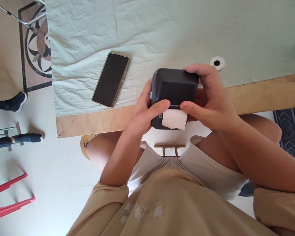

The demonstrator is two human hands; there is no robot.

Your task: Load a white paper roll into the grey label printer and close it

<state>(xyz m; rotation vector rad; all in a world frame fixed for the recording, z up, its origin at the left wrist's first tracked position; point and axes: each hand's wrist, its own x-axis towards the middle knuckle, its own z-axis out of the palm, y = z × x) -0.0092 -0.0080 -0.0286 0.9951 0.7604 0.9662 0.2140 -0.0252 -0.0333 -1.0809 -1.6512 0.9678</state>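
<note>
A small black label printer point(177, 86) is held between my two hands above the table's near edge. A strip of white paper point(174, 119) with a torn end sticks out of its near side. My left hand point(148, 106) is wrapped round the printer's left side, its thumb lying by the paper slot. Round the right side curls my right hand point(207, 93), with one finger on the far right corner and the thumb beside the slot. The fingers beneath the printer are partly hidden. Beyond my right hand lies a white paper roll point(217, 63) with a dark core.
A smartphone point(111, 80) with a dark screen lies on the pale green tablecloth point(142, 29), left of the printer. A bare wooden edge point(95, 123) runs along the table's front. On the floor at left are a red plastic stool point(12, 208) and another person's feet point(30, 137).
</note>
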